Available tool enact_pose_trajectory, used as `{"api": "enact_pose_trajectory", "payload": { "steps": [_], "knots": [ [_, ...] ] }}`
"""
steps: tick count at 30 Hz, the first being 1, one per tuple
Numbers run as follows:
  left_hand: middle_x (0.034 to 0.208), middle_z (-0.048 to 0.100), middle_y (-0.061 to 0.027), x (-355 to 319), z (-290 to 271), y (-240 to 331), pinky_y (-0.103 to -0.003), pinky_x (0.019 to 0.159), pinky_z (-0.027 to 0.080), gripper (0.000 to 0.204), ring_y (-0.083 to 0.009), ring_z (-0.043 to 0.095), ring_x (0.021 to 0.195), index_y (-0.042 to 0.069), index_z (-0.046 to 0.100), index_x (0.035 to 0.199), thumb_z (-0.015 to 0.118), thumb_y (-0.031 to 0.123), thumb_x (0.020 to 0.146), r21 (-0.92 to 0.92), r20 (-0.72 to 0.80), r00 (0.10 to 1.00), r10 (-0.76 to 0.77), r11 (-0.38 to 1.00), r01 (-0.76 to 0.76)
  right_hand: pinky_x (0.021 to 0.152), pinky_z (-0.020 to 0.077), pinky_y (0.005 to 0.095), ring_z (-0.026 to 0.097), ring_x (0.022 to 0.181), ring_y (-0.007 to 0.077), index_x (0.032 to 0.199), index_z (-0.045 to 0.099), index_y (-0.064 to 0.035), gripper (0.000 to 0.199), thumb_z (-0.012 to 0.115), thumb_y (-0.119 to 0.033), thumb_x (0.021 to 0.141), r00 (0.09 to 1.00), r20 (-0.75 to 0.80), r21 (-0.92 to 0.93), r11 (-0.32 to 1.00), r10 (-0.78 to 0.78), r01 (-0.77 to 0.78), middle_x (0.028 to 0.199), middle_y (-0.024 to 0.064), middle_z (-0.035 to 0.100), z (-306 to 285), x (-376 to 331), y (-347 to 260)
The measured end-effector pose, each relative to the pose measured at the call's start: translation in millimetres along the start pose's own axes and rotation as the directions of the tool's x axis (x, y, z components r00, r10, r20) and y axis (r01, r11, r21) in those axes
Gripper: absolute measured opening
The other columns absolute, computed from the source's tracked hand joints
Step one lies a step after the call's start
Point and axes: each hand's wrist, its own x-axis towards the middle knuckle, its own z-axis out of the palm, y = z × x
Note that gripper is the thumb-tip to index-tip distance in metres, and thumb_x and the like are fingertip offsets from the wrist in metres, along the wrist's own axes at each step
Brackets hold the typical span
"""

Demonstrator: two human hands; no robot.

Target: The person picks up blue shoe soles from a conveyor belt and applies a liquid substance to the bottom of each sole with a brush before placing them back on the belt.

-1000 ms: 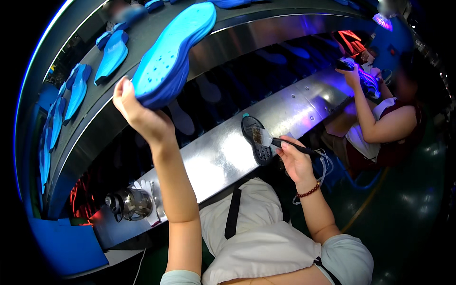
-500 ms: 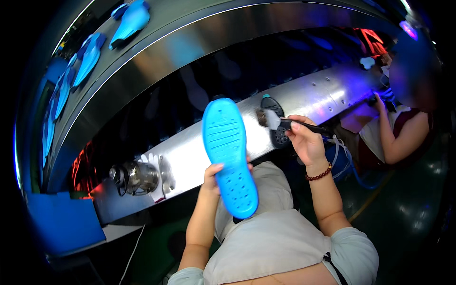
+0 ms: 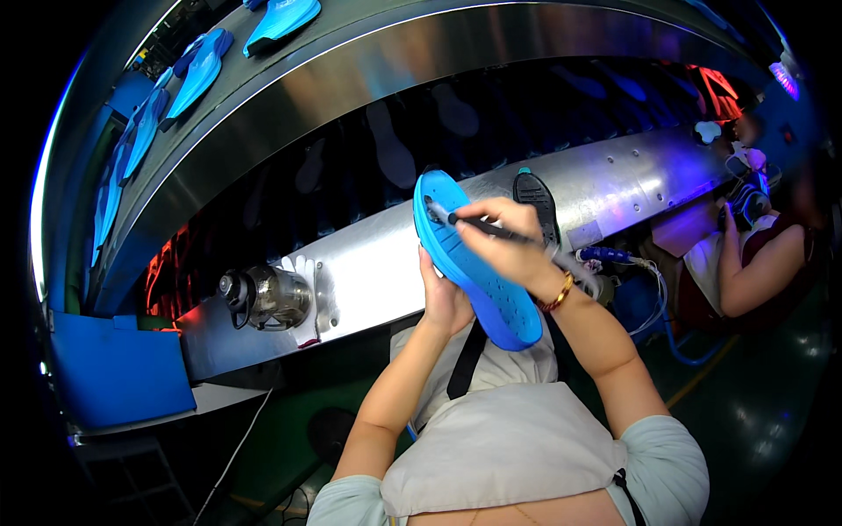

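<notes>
A bright blue shoe sole (image 3: 491, 285) is tilted above my lap, its grooved and pitted face up. My left hand (image 3: 447, 302) is closed on its left edge from below. A black-handled brush (image 3: 495, 230) is pinched in my right hand (image 3: 517, 250), which reaches across over the sole. The brush's tip touches or nearly touches the sole's face near its far end; motion blurs it. Behind my right hand, a black sole (image 3: 535, 197) lies on the metal ledge (image 3: 377, 263), partly covered by that hand.
A clear jug with a dark lid (image 3: 276, 298) and a white glove (image 3: 307, 285) are on the ledge's left part. Blue soles (image 3: 197, 74) lie on the belt (image 3: 232, 74) above. Dark soles stand in the shadowed rack below. A co-worker's arm (image 3: 763, 276) is at right.
My right hand has brought the brush left and onto or close over the blue sole. The sole has shifted right and tilted. The whole view has moved slightly.
</notes>
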Motion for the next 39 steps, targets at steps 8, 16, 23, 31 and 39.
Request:
{"api": "enact_pose_trajectory", "payload": {
  "steps": [8,16,23,31,39],
  "knots": [
    [0.112,0.052,-0.0200,-11,-9,45,-0.045,0.090,0.041,0.091,-0.0324,0.052,0.103,0.006,0.034,0.129,0.006,0.074,0.076,0.048,0.038,0.988,0.152,0.987,-0.154,0.073,0.0481,0.0309,0.063,0.081,0.0226,0.080,0.064,-0.0036,0.016,0.067,-0.006,0.065,0.863,0.500,-0.118,0.983,-0.067,0.144,0.082,0.0112,0.065,-32,-58,-20],
    [0.128,0.042,-0.0133,-24,26,22,-0.046,0.095,0.036,0.084,-0.0309,0.045,0.114,0.012,0.028,0.135,0.012,0.072,0.079,-0.072,0.185,0.983,0.002,0.997,0.011,0.070,0.0476,0.0254,0.059,0.076,0.0133,0.089,0.063,0.0002,0.014,0.062,-0.003,0.075,0.989,0.134,0.141,0.989,-0.062,0.043,0.087,0.0097,0.064,-34,-1,-28],
    [0.126,0.044,-0.0117,-25,23,35,-0.042,0.095,0.038,0.082,-0.0265,0.046,0.112,0.012,0.031,0.133,0.013,0.071,0.079,-0.031,0.256,0.965,0.054,0.998,-0.047,0.070,0.0474,0.0246,0.060,0.081,0.0133,0.088,0.065,0.0002,0.017,0.066,-0.006,0.073,0.945,0.280,0.389,0.880,0.170,-0.273,0.086,0.0091,0.065,-42,-15,-37],
    [0.120,0.048,-0.0116,-23,29,41,-0.039,0.089,0.042,0.081,-0.0246,0.049,0.107,0.011,0.035,0.130,0.007,0.069,0.081,0.184,-0.034,0.943,0.332,0.929,-0.320,0.081,0.0468,0.0319,0.061,0.088,0.0220,0.089,0.065,0.0004,0.020,0.067,-0.002,0.070,0.927,0.372,0.456,0.861,0.045,-0.225,0.090,0.0126,0.064,-45,-16,-33],
    [0.097,0.057,-0.0237,-18,33,60,-0.042,0.075,0.050,0.101,-0.0324,0.059,0.087,0.003,0.039,0.122,0.003,0.081,0.069,0.078,0.216,0.924,0.316,0.938,-0.339,0.078,0.0482,0.0272,0.061,0.082,0.0153,0.092,0.065,-0.0005,0.020,0.067,-0.004,0.072,0.881,0.473,0.477,0.840,0.003,-0.259,0.087,0.0119,0.065,-45,-20,-31]
  ]
}}
